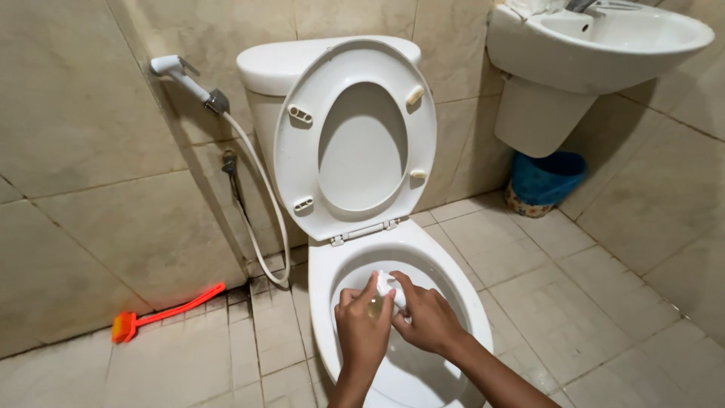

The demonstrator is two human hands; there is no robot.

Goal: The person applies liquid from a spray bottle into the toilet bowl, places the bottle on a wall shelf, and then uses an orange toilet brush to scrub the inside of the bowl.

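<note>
White is the toilet bowl (332,302), and both hands meet right over its open middle, maybe so that drips fall in the bowl and not on the floor. One left hand (362,332) curls its fingers around a small round yellowish thing (375,307); I cannot tell what it is. One right hand (429,321) pinches a small white piece (387,285) tight between its fingers, touching the yellowish thing. One seat and lid (355,140) stand up against the tank at the far side, so the bowl stays open. One spray hose (181,75) hangs on the left wall. One orange brush (162,313) lies on the floor, near left. One sink (604,38) sits far right, with one blue bin (545,181) under it.
</note>
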